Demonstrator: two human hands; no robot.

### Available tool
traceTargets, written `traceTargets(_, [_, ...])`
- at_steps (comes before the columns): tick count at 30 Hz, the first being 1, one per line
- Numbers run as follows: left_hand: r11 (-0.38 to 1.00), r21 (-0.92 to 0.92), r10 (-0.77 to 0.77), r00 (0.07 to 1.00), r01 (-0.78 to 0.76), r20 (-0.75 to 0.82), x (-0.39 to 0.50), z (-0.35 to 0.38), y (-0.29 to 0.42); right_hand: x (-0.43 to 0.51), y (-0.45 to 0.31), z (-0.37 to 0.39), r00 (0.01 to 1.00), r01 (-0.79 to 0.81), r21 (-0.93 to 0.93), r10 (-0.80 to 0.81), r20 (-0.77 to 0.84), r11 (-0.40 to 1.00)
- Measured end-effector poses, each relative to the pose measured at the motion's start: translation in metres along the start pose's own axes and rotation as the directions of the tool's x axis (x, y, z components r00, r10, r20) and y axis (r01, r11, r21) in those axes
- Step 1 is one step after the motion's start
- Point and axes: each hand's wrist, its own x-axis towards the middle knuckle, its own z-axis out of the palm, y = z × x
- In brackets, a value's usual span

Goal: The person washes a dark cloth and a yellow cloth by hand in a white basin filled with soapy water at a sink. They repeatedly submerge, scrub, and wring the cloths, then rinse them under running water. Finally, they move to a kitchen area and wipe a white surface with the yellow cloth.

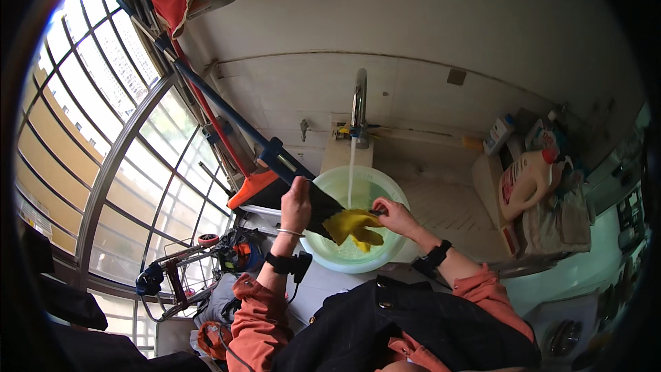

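A long blue pole (222,101) slants down from the upper left to a broad, dark, flat head (323,206) over a pale plastic basin (396,196). My left hand (296,202) is closed on the near left edge of that head. In my right hand (395,215), the fingers pinch a small dark end of a piece of yellow cloth (356,227). The cloth lies against the lower tip of the dark head and hangs over the basin. Behind it, a chrome faucet (359,101) runs a stream into the greenish water (369,194).
A red pole with an orange broom head (251,188) leans beside the barred window (129,129). A folding cart (178,281) stands at lower left. The stone washboard sink (444,206) extends right, towards a large detergent jug (526,183) and a smaller white bottle (498,134).
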Motion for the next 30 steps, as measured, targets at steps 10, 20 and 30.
traceTargets(10, [0.959, -0.135, 0.279, 0.748, -0.249, 0.603, -0.021, 0.026, 0.036, 0.003, -0.052, 0.012, 0.886, 0.464, 0.13, -0.458, -0.079, 0.876])
traceTargets(20, [0.97, 0.017, 0.211, 0.871, -0.244, 0.443, -0.016, -0.027, 0.024, -0.003, 0.002, -0.032, 0.886, 0.463, -0.131, -0.456, 0.081, 0.877])
traceTargets(30, [0.998, -0.04, -0.024, 0.946, 0.039, 0.322, 0.007, -0.008, -0.033, 0.027, 0.007, -0.046, 0.978, 0.209, 0.377, -0.198, -0.067, 0.903])
